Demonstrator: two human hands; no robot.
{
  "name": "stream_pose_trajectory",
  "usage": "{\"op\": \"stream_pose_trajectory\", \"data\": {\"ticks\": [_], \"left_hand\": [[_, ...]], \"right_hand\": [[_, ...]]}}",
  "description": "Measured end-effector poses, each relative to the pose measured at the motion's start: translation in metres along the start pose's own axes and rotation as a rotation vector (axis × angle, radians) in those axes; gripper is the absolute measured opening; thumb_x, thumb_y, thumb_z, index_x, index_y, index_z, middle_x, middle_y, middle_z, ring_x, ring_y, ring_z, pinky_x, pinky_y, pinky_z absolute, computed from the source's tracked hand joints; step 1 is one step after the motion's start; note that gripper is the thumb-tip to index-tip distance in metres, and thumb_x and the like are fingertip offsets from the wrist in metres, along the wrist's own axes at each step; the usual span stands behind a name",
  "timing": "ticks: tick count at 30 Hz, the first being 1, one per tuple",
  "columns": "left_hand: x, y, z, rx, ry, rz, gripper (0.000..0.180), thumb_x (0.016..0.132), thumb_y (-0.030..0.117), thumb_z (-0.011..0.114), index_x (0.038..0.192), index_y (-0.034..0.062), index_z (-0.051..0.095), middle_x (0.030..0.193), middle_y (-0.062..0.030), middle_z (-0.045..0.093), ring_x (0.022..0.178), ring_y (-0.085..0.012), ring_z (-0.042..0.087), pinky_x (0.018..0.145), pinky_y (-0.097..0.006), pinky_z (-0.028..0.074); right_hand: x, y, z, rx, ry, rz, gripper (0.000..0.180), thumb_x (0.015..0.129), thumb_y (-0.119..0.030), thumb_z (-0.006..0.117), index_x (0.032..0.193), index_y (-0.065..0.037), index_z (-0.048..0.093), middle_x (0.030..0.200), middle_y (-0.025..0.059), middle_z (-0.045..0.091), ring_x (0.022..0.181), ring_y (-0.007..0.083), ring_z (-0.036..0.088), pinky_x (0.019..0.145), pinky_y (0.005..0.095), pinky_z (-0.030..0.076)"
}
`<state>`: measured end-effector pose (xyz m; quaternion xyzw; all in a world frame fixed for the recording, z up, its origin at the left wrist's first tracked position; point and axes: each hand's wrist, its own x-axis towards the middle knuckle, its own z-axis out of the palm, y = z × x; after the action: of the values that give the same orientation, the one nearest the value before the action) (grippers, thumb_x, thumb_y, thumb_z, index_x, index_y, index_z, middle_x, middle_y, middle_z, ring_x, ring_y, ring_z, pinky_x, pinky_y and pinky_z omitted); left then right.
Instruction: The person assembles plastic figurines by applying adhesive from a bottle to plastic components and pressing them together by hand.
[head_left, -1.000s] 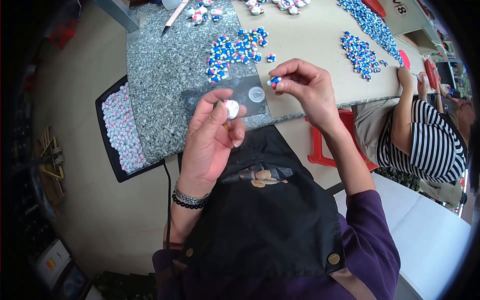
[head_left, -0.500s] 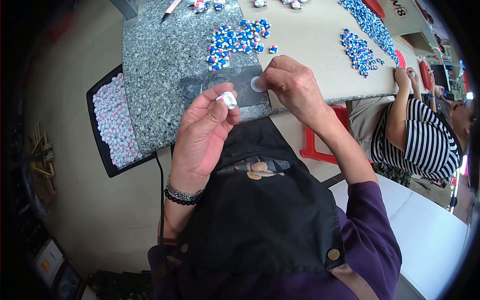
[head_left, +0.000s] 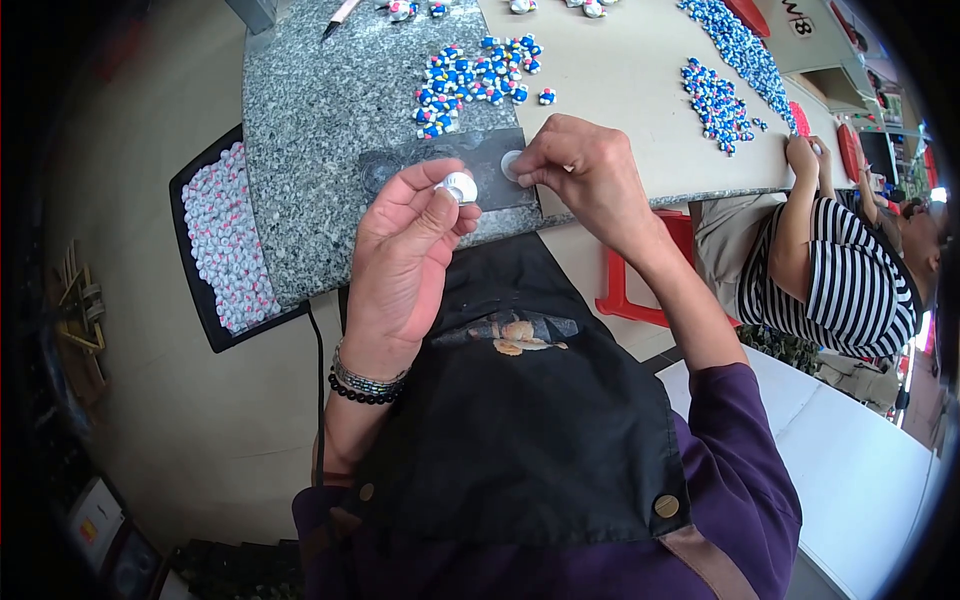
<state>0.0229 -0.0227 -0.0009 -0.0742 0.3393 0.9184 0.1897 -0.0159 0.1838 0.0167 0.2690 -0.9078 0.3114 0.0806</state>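
Observation:
Between the thumb and fingers of my left hand point(head_left: 402, 245) is a small white figurine head point(head_left: 461, 187), rounded and shiny, its smooth side turned up. My right hand point(head_left: 592, 175) is closed in a pinch, its fingertips at the edge of a pale round disc point(head_left: 510, 165). Whether anything sits in that pinch is hidden by the fingers. The disc rests on a dark flat mat point(head_left: 490, 195) along the near edge of the speckled stone slab point(head_left: 310, 150). Just beyond the mat lie many small blue and white figurine bodies point(head_left: 470, 80).
A black tray point(head_left: 200, 290) of white and pink pieces stands at the left. More blue pieces point(head_left: 715, 110) cover the table at the right. A pen point(head_left: 341, 17) lies at the far side. A red stool point(head_left: 630, 290) and a co-worker in a striped shirt point(head_left: 850, 270) are at the right.
The figurine head has turned in my left fingers; its pink spot no longer shows. My right fingertips have shifted slightly and stay at the disc's edge.

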Motion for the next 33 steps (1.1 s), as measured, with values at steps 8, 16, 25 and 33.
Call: {"op": "stream_pose_trajectory", "data": {"ticks": [8,16,25,33], "left_hand": [[0.01,-0.008,0.013,0.06,-0.03,-0.012,0.028,0.091,0.01,0.063,0.115,-0.0005,0.055,0.104,-0.0072,0.062,0.089,-0.0138,0.06,0.084,-0.028,0.047],[0.016,-0.011,0.02,0.075,-0.049,-0.016,0.029,0.091,0.013,0.063,0.115,-0.0014,0.055,0.106,-0.0087,0.062,0.089,-0.014,0.06,0.084,-0.029,0.047],[0.016,-0.012,0.022,0.061,-0.062,0.013,0.028,0.091,0.012,0.063,0.114,-0.0021,0.056,0.103,-0.0092,0.063,0.088,-0.0142,0.061,0.082,-0.029,0.048],[0.022,-0.014,0.03,0.094,-0.064,0.179,0.024,0.089,0.005,0.063,0.111,-0.0039,0.057,0.099,-0.0104,0.065,0.086,-0.0144,0.062,0.08,-0.029,0.049]], "right_hand": [[0.0,-0.009,-0.004,1.126,0.262,0.635,0.009,0.073,0.009,0.07,0.081,0.004,0.068,0.08,0.0097,0.064,0.071,0.0162,0.061,0.067,0.0271,0.051],[-0.005,-0.014,-0.007,0.948,0.302,0.393,0.014,0.073,0.01,0.069,0.085,0.002,0.071,0.082,0.0078,0.066,0.076,0.0131,0.062,0.07,0.0252,0.052],[-0.002,-0.021,-0.006,0.742,0.275,0.252,0.013,0.07,0.012,0.07,0.079,0.003,0.069,0.08,0.0089,0.064,0.075,0.0148,0.064,0.068,0.027,0.054],[0.003,-0.03,-0.006,0.556,0.376,0.08,0.015,0.066,0.007,0.075,0.078,0.001,0.068,0.076,0.0085,0.064,0.072,0.0157,0.063,0.063,0.0256,0.052]]}}
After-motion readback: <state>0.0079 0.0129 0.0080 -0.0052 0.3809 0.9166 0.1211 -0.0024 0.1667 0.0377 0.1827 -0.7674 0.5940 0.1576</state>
